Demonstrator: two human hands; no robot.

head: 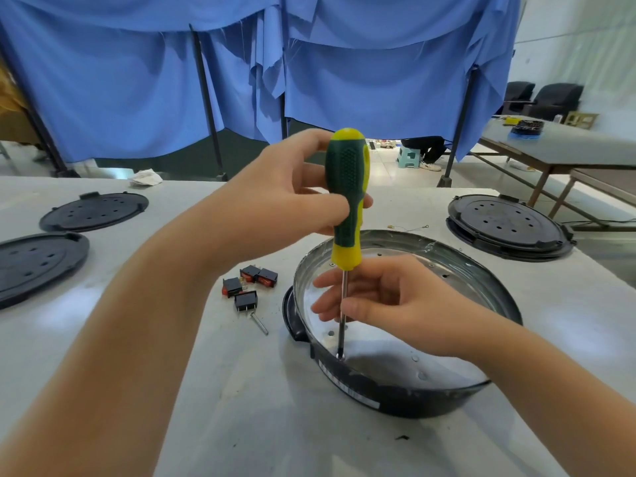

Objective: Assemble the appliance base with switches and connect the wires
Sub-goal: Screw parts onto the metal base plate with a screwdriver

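A round black appliance base (413,401) with a shiny metal inner plate lies on the white table in front of me. My left hand (285,187) grips the green and yellow handle of a screwdriver (347,187) held upright, its tip resting on a screw at the plate's near left rim. My right hand (375,301) reaches into the base and pinches the steel shaft between thumb and fingers. Several black rocker switches (249,285) with red faces lie left of the base, a loose bolt (260,323) beside them. A thin wire with ring terminal (409,228) lies behind the base.
Two black perforated bottom covers (94,211) (31,266) lie at the table's left, another stacked pair (509,227) at the right. A crumpled rag (146,177) sits at the far edge. Blue curtains hang behind; another table stands far right.
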